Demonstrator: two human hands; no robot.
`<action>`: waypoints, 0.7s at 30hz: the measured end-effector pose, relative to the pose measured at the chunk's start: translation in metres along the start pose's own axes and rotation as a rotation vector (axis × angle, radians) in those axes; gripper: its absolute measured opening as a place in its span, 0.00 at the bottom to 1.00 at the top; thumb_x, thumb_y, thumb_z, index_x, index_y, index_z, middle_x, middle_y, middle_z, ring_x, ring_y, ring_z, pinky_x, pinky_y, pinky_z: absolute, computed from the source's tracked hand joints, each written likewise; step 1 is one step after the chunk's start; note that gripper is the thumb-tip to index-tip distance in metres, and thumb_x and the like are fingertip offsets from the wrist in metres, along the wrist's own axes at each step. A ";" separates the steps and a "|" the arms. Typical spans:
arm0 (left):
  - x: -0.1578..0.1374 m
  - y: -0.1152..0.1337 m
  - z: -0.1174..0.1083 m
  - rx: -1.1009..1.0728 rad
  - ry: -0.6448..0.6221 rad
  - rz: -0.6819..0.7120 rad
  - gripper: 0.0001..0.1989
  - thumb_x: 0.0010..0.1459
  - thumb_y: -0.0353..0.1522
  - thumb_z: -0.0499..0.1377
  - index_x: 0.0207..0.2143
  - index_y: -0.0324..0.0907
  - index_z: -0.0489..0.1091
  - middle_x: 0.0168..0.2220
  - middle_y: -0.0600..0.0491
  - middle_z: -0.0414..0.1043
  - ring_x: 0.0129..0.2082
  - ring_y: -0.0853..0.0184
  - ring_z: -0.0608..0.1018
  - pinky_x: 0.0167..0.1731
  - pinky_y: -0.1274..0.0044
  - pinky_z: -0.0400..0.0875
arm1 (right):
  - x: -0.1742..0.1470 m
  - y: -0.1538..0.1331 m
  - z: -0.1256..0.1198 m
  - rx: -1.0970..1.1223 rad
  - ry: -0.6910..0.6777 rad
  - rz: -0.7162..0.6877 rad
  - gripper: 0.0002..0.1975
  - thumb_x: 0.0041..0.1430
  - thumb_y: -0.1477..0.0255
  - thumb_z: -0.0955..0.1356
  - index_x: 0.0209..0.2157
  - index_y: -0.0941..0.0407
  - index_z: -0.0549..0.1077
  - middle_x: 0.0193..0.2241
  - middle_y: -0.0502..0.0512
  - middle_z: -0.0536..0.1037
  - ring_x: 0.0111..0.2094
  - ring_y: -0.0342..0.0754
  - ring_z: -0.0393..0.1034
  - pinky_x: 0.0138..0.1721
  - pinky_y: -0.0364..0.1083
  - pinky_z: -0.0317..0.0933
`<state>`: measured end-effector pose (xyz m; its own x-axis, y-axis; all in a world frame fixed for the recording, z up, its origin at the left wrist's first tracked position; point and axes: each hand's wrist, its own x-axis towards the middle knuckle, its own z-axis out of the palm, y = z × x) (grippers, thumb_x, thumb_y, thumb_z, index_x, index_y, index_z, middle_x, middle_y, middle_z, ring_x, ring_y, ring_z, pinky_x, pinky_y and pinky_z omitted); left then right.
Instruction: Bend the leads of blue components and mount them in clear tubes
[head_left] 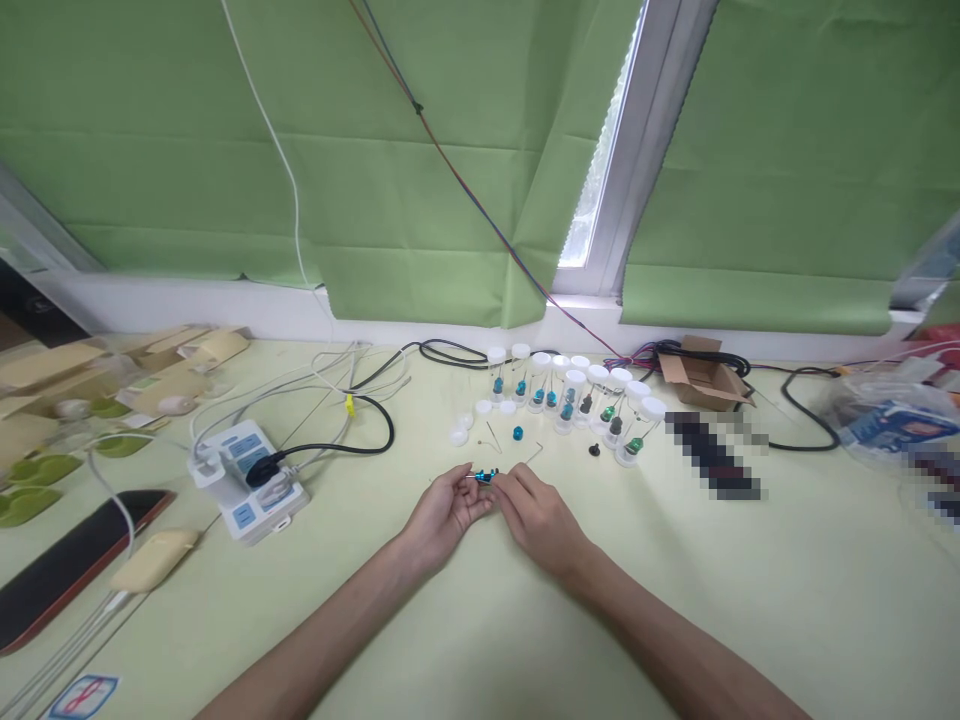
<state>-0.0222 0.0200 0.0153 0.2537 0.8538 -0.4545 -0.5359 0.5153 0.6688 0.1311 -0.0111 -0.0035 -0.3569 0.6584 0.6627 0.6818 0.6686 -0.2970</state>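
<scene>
Between the fingertips of my left hand (442, 517) is a small shiny blue metal part (487, 477) with a thin rod sticking out to the left. My right hand (541, 515) pinches its right end, where the fingers hide the detail. Just beyond my hands lie a loose blue knob-like piece (517, 433), thin metal pins (493, 436) and an L-shaped hex key (535, 453). A small black piece (595, 450) rests farther right. Behind these stand several clear tubes with white caps (574, 378), holding blue, green or dark parts on thin rods.
On the left sit a white power strip (251, 485) with plugs and cables, a dark phone-like slab (75, 570) and a yellow case (155, 560). White caps (459, 435) lie left of the tubes. An open cardboard box (701, 375) is at the back right, near black cables (806, 445).
</scene>
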 end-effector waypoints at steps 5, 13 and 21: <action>-0.002 0.000 0.003 -0.013 0.011 0.018 0.17 0.60 0.26 0.54 0.17 0.38 0.64 0.16 0.55 0.62 0.18 0.71 0.72 0.25 0.78 0.74 | 0.001 -0.001 -0.001 -0.061 0.009 -0.048 0.11 0.66 0.80 0.58 0.39 0.59 0.71 0.28 0.53 0.67 0.25 0.43 0.64 0.23 0.40 0.59; -0.005 -0.001 0.005 -0.038 0.019 0.019 0.13 0.59 0.25 0.55 0.21 0.37 0.67 0.17 0.54 0.66 0.19 0.71 0.72 0.26 0.79 0.74 | 0.000 -0.002 0.000 -0.074 0.075 -0.114 0.11 0.65 0.82 0.59 0.39 0.60 0.71 0.27 0.54 0.69 0.28 0.44 0.68 0.28 0.41 0.64; -0.005 -0.001 0.004 -0.032 -0.002 0.008 0.12 0.59 0.26 0.56 0.21 0.36 0.68 0.19 0.52 0.68 0.21 0.71 0.73 0.28 0.79 0.74 | 0.002 -0.002 -0.002 -0.073 0.072 -0.106 0.13 0.66 0.81 0.57 0.39 0.58 0.71 0.27 0.54 0.69 0.28 0.45 0.66 0.27 0.42 0.64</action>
<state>-0.0194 0.0158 0.0195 0.2509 0.8582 -0.4477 -0.5631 0.5056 0.6536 0.1304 -0.0123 -0.0002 -0.3843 0.5572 0.7360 0.6882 0.7044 -0.1739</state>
